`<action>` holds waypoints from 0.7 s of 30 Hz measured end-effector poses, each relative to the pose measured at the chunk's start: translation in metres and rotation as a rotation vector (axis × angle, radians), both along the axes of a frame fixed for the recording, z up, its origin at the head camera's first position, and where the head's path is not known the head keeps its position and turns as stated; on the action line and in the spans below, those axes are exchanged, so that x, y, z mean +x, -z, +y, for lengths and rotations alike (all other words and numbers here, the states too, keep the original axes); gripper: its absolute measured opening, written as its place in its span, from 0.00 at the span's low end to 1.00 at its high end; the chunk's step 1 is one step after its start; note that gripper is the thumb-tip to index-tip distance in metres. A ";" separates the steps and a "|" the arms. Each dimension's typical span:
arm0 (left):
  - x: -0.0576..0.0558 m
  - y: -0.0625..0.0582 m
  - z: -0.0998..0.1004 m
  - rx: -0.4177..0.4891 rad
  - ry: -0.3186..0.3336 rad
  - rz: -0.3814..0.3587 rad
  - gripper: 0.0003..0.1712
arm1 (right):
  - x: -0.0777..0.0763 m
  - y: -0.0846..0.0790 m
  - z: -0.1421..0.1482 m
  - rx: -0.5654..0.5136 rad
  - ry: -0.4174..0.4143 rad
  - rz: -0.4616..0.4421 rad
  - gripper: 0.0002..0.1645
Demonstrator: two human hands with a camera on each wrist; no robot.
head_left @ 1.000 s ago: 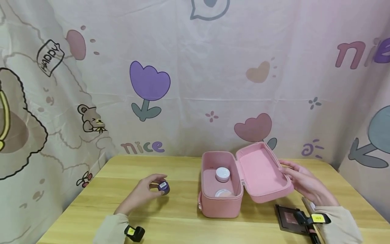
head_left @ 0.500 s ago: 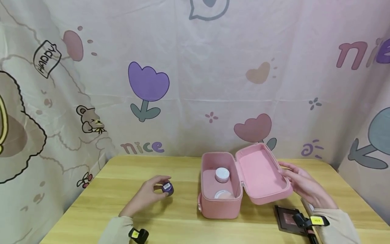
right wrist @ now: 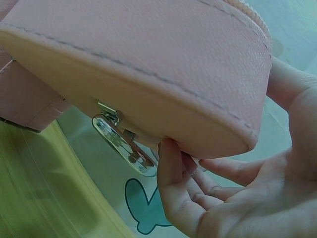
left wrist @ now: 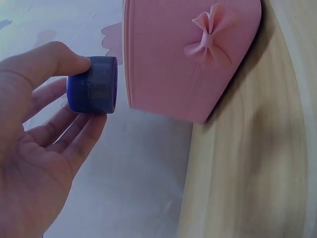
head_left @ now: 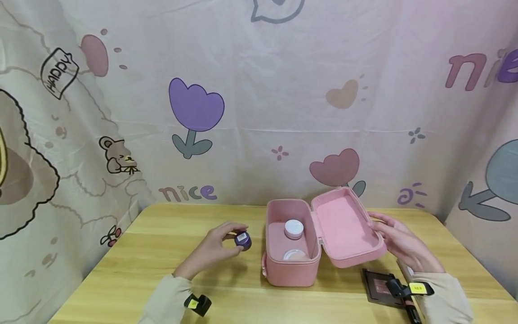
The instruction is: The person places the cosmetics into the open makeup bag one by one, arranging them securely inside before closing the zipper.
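Observation:
A small round purple jar (head_left: 243,241) with a pale label on top is pinched between the thumb and fingers of my left hand (head_left: 212,248). It is held above the table, just left of the pink case (head_left: 292,274); in the left wrist view the jar (left wrist: 92,85) appears beside the case wall with its bow (left wrist: 208,40). Inside the case sit a white-lidded jar (head_left: 294,228) and a second pale round container (head_left: 295,255). My right hand (head_left: 406,245) grips the raised lid (head_left: 349,229) at its outer edge. Beneath the lid, fingertips lie near a metal handle (right wrist: 124,146).
On the wooden table (head_left: 170,234), a dark flat palette (head_left: 376,285) lies at the front right. A black stick-shaped item (head_left: 412,310) crosses its edge, partly hidden by the right wrist strap. A printed curtain (head_left: 259,108) hangs behind and at both sides.
My left hand has carried the purple jar rightward and slightly up, closer to the pink case. The right hand stays on the lid, which remains raised.

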State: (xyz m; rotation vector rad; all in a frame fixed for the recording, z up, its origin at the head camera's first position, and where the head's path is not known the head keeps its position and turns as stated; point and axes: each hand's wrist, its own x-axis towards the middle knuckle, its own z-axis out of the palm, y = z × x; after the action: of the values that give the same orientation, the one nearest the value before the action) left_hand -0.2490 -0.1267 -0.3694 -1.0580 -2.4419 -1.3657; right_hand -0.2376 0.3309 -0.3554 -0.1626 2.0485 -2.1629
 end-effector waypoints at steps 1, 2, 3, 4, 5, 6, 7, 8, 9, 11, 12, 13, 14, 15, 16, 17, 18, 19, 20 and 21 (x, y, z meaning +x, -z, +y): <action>-0.001 -0.001 0.002 -0.005 0.004 0.004 0.26 | 0.000 0.000 0.001 -0.006 -0.004 0.001 0.36; -0.001 -0.003 0.004 -0.012 0.007 0.008 0.26 | 0.000 0.000 0.001 -0.016 -0.006 -0.002 0.34; -0.002 -0.004 0.005 -0.017 0.011 0.014 0.26 | 0.000 0.001 0.002 -0.023 -0.005 -0.004 0.30; -0.003 -0.005 0.007 -0.020 0.014 0.018 0.26 | 0.000 0.001 0.003 -0.028 -0.011 -0.001 0.27; -0.004 -0.006 0.008 -0.022 0.020 0.021 0.26 | 0.000 0.001 0.003 -0.032 -0.017 0.004 0.24; -0.005 -0.007 0.009 -0.024 0.024 0.025 0.26 | 0.000 0.001 0.004 -0.037 -0.023 0.009 0.21; -0.006 -0.008 0.011 -0.026 0.029 0.033 0.25 | 0.001 0.000 0.005 -0.041 -0.028 0.014 0.19; -0.007 -0.010 0.012 -0.028 0.034 0.036 0.25 | 0.001 0.000 0.006 -0.047 -0.033 0.019 0.18; -0.008 -0.011 0.014 -0.033 0.037 0.038 0.25 | 0.001 0.000 0.007 -0.050 -0.037 0.024 0.17; -0.010 -0.013 0.017 -0.041 0.048 0.032 0.25 | 0.001 -0.001 0.008 -0.056 -0.039 0.026 0.17; -0.011 -0.015 0.018 -0.046 0.052 0.027 0.25 | 0.001 -0.002 0.008 -0.059 -0.038 0.022 0.16; -0.012 -0.016 0.019 -0.049 0.059 0.020 0.25 | 0.001 -0.002 0.008 -0.059 -0.036 0.019 0.17; -0.013 -0.016 0.021 -0.050 0.063 0.006 0.25 | 0.001 -0.002 0.008 -0.057 -0.033 0.015 0.17; -0.014 -0.017 0.022 -0.053 0.066 -0.008 0.25 | 0.001 -0.003 0.007 -0.050 -0.027 0.010 0.18; -0.014 -0.018 0.022 -0.051 0.073 -0.021 0.25 | 0.001 -0.003 0.007 -0.044 -0.024 0.006 0.19; -0.015 -0.019 0.023 -0.050 0.077 -0.033 0.25 | 0.001 -0.003 0.006 -0.036 -0.020 0.001 0.21; -0.016 -0.020 0.024 -0.051 0.081 -0.044 0.25 | 0.001 -0.003 0.006 -0.031 -0.020 -0.001 0.25; -0.016 -0.021 0.024 -0.053 0.081 -0.057 0.25 | 0.001 -0.003 0.005 -0.026 -0.020 -0.001 0.28; -0.017 -0.021 0.025 -0.055 0.081 -0.067 0.25 | 0.001 -0.003 0.005 -0.025 -0.020 -0.003 0.29; -0.017 -0.023 0.026 -0.059 0.080 -0.073 0.25 | 0.001 -0.003 0.005 -0.024 -0.021 -0.002 0.29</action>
State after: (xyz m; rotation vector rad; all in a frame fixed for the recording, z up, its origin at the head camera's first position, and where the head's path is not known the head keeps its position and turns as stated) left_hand -0.2662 -0.1003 -0.3468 -1.1502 -2.5322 -1.3871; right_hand -0.2369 0.3355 -0.3526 -0.1837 2.0110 -2.1750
